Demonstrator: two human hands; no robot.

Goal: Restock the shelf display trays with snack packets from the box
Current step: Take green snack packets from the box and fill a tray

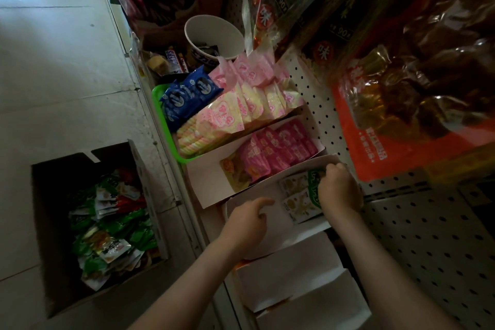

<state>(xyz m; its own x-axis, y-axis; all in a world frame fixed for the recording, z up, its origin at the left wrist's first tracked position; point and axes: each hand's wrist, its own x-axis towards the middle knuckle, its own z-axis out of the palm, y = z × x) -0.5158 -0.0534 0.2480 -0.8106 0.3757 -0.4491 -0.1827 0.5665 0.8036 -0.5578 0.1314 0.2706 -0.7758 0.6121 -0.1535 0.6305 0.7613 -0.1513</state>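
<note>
The white tray (280, 228) is bare in its front half and open from above; green packets (300, 195) fill its back end against the pegboard (428, 222). Cardboard walls hem both sides. Large hanging bags (401, 75) overhang the shelf's back. The two nearer trays (289, 272) stand bare, and the box (88, 209) on the floor is open-topped

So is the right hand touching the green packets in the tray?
Touching. In the head view the right hand curls its fingers over the green packets at the back of the white tray.
</note>
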